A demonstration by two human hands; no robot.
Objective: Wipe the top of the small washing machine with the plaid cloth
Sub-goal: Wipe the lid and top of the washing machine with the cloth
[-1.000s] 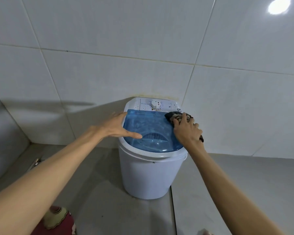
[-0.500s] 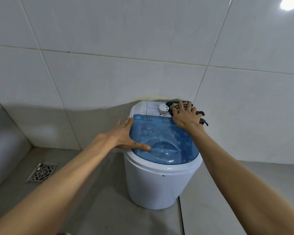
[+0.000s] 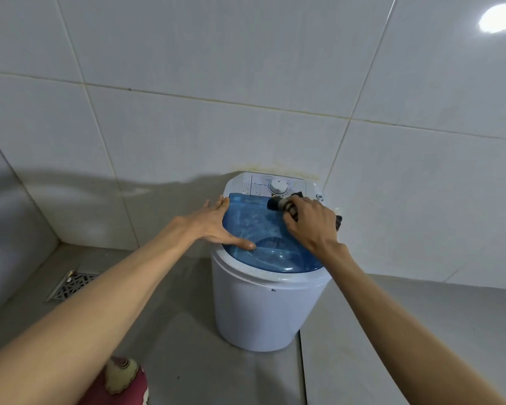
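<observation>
**tilefan:** So I'm standing here watching this. The small washing machine (image 3: 263, 305) is sitting on the grey floor (image 3: 392, 331) right against the white tiled wall (image 3: 216, 68), blue see-through lid (image 3: 263, 238) closed. The person's right hand (image 3: 310, 226) is pressing down on the plaid cloth (image 3: 278, 203), fingers curled and clamped over it, at the back right part of the lid, just in front of the white dial (image 3: 278, 187).

**sudsy_q:** And the other hand?

**tilefan:** The left hand (image 3: 216, 223) is lying flat and spread open on the lid's left edge, thumb stretching across the blue plastic, gripping nothing. Most of the cloth is hiding under the right hand; a dark bunched end is poking out to the left and a bit is hanging off past the machine's right rim.

**sudsy_q:** Anything else around?

**tilefan:** A metal floor drain (image 3: 70, 285) is sitting off to the left, well apart from the machine.
</observation>
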